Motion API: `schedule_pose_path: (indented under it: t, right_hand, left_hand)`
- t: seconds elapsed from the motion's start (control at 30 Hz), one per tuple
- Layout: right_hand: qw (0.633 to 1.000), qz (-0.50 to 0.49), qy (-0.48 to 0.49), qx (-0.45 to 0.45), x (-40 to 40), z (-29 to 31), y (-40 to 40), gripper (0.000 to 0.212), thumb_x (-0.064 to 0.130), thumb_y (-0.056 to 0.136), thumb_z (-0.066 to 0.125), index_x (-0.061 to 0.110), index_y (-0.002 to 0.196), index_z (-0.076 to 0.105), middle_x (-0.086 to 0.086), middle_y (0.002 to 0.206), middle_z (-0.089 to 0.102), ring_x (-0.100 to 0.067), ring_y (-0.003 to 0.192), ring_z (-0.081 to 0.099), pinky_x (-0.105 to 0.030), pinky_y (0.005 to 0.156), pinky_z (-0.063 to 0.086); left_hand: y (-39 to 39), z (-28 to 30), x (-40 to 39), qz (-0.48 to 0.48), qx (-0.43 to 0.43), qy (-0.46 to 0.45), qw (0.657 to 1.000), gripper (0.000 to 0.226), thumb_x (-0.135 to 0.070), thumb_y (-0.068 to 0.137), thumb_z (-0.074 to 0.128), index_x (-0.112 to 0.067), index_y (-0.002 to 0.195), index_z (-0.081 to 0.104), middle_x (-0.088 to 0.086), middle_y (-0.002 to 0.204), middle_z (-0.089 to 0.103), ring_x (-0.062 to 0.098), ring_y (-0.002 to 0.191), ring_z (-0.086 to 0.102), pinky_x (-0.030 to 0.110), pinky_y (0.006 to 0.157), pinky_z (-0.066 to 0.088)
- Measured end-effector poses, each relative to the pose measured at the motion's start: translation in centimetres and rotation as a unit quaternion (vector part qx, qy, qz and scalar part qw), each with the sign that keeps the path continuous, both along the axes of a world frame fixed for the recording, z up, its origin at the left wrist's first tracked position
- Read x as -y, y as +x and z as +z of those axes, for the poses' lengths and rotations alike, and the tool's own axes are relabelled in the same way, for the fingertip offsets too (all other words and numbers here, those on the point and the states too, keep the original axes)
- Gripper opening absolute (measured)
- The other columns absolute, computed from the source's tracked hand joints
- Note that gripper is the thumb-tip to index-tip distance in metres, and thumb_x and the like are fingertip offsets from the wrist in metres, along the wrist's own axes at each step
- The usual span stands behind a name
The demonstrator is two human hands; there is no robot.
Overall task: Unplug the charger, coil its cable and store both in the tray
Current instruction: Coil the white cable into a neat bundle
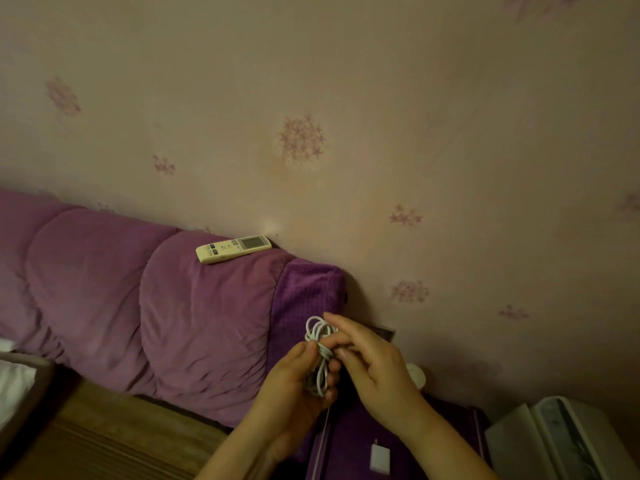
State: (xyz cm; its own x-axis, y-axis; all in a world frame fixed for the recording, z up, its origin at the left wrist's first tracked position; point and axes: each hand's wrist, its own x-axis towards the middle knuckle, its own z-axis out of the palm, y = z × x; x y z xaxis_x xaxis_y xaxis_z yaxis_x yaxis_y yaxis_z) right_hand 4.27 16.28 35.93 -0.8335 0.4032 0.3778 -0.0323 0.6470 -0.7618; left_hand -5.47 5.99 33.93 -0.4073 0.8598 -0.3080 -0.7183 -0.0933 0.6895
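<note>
A white charger cable [320, 355] is bunched into loose loops in front of the purple headboard. My left hand [294, 382] grips the middle of the bundle from the left. Fingers of my right hand [370, 362] pinch the loops from the right, near the top. One thin strand of the cable hangs down from the bundle toward the bottom edge. The white charger block [380, 458] lies flat on a purple surface below my hands, unplugged. No tray is clearly identifiable; a pale box-like item sits at bottom right.
A cream remote control [232, 249] rests on top of the padded purple headboard [173, 306]. A pale boxy object [554, 441] stands at bottom right. A small round white thing [417, 374] sits by the wall behind my right hand. Wooden bed edge at bottom left.
</note>
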Motion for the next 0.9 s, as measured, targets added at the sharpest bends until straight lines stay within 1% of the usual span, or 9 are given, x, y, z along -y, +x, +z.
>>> schedule_pose_path:
  t: [0.13,0.23,0.33,0.4,0.47,0.53,0.7,0.77,0.9]
  right_hand:
    - [0.999,0.0,-0.051,0.002,2.5,-3.5,1.4,0.052,-0.008,0.087,0.054,0.016,0.132,0.05,0.001,0.126,0.059,-0.004,0.116,0.056,-0.019,0.101,0.043]
    - [0.985,0.001,-0.165,0.04,3.7,-6.0,2.9,0.053,-0.01,0.086,0.053,0.016,0.132,0.05,0.001,0.131,0.056,-0.005,0.121,0.053,-0.017,0.103,0.041]
    - [0.941,0.019,-0.331,0.068,2.8,-8.1,4.6,0.04,-0.005,0.088,0.05,0.013,0.122,0.061,0.002,0.122,0.066,-0.009,0.113,0.06,-0.015,0.093,0.047]
    - [0.901,-0.025,-0.423,0.09,1.9,-10.8,5.7,0.03,-0.003,0.091,0.048,0.008,0.112,0.067,0.001,0.111,0.071,-0.013,0.106,0.064,-0.018,0.081,0.052]
    - [0.897,-0.108,-0.391,0.173,1.2,-14.8,6.8,0.026,-0.002,0.092,0.05,0.008,0.106,0.069,-0.002,0.105,0.071,-0.016,0.101,0.063,-0.014,0.077,0.051]
    - [0.89,-0.159,-0.322,0.28,0.7,-19.6,8.3,0.022,-0.002,0.09,0.054,0.003,0.107,0.068,-0.011,0.108,0.07,-0.022,0.104,0.063,-0.016,0.084,0.047]
    - [0.834,-0.151,-0.251,0.467,-1.4,-30.6,11.6,0.026,0.001,0.086,0.057,0.003,0.11,0.066,-0.015,0.119,0.066,-0.028,0.112,0.06,-0.031,0.099,0.044]
    - [0.823,-0.155,-0.237,0.493,-3.2,-35.1,11.3,0.038,0.003,0.085,0.059,0.004,0.123,0.058,-0.017,0.13,0.058,-0.029,0.119,0.055,-0.035,0.104,0.043]
    - [0.784,-0.246,-0.264,0.505,-6.4,-43.2,8.5,0.093,0.03,0.075,0.076,0.015,0.147,0.019,-0.024,0.144,0.026,-0.037,0.126,0.044,-0.037,0.104,0.04]
  left_hand:
    - [0.1,-1.5,0.6,0.032,-0.026,-0.033,0.999,0.016,-0.021,0.086,0.046,-0.011,0.087,0.059,0.001,0.058,0.061,0.007,0.048,0.054,0.019,0.043,0.047]
    - [0.9,-3.7,1.4,0.017,-0.043,-0.084,0.995,0.026,-0.017,0.095,0.039,-0.013,0.082,0.061,-0.001,0.058,0.063,0.006,0.05,0.055,0.019,0.048,0.047]
    - [2.2,-6.0,2.1,-0.012,-0.043,-0.107,0.993,0.026,-0.016,0.096,0.038,-0.013,0.084,0.061,-0.001,0.06,0.064,0.007,0.053,0.055,0.019,0.05,0.046]
    - [3.2,-7.8,2.2,-0.031,-0.057,-0.151,0.986,0.024,-0.016,0.096,0.039,-0.013,0.085,0.06,0.001,0.064,0.063,0.009,0.056,0.053,0.022,0.055,0.044]
    - [4.1,-9.9,2.2,-0.031,-0.065,-0.221,0.973,0.022,-0.017,0.096,0.04,-0.013,0.082,0.057,0.004,0.067,0.06,0.01,0.056,0.051,0.02,0.051,0.043]
    - [4.9,-12.1,2.5,-0.034,-0.061,-0.277,0.958,0.022,-0.018,0.096,0.041,-0.012,0.08,0.055,0.006,0.067,0.057,0.011,0.054,0.049,0.018,0.044,0.044]
    - [5.9,-18.9,3.7,-0.076,-0.051,-0.378,0.921,0.022,-0.021,0.096,0.042,-0.012,0.08,0.055,0.006,0.068,0.055,0.013,0.055,0.05,0.021,0.047,0.044]
    - [6.2,-22.7,3.7,-0.081,-0.06,-0.405,0.909,0.021,-0.02,0.095,0.044,-0.013,0.078,0.054,0.006,0.068,0.056,0.013,0.056,0.05,0.022,0.049,0.043]
    - [6.9,-29.7,3.6,-0.075,-0.082,-0.433,0.894,0.018,-0.021,0.094,0.045,-0.01,0.081,0.053,0.007,0.07,0.056,0.013,0.058,0.05,0.023,0.052,0.044]
